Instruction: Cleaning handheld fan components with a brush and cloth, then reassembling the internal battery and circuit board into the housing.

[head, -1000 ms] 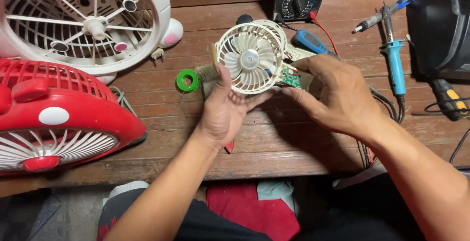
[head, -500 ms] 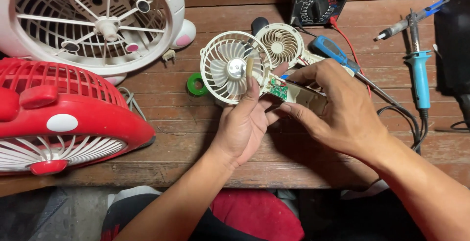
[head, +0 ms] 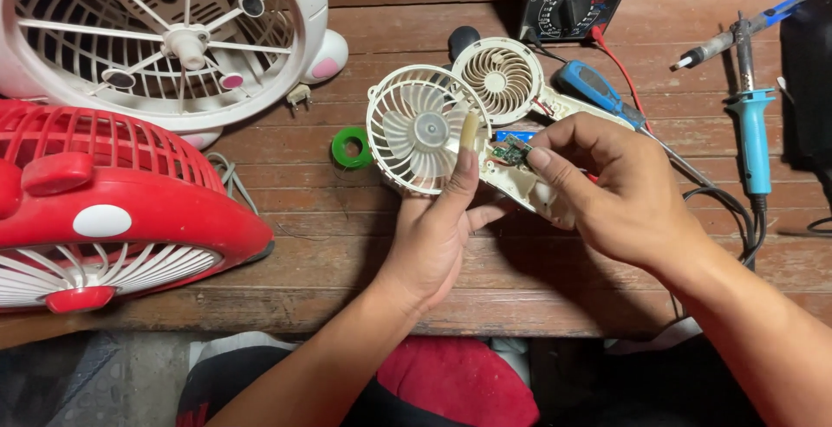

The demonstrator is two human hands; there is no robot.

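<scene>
Here my left hand (head: 433, 236) cups the small cream handheld fan (head: 420, 130) from below, palm up, with the thumb laid up across the front grille, so the fingers are closed around the fan's round head and hold it just above the wooden bench (head: 347, 245). My right hand (head: 620, 193) grips the fan's opened handle (head: 529, 189), fingers curled over its cream shell, the forefinger tip resting right beside the little green circuit board (head: 511, 149) that shows inside it. Just behind the fan's head lies a second round cream grille (head: 497, 78), touching or nearly touching it; I cannot tell which. A green roll of tape (head: 351, 147) sits on the boards just to the left of the fan. Further back stands a black multimeter (head: 576, 2) with a red lead (head: 620, 67) running toward my right hand, and a blue-handled screwdriver (head: 598, 89) lies between them. A blue soldering iron (head: 752, 123) lies well off to the right. At the left are a big white fan (head: 165, 37) and a red fan (head: 104, 210), near each other.
</scene>
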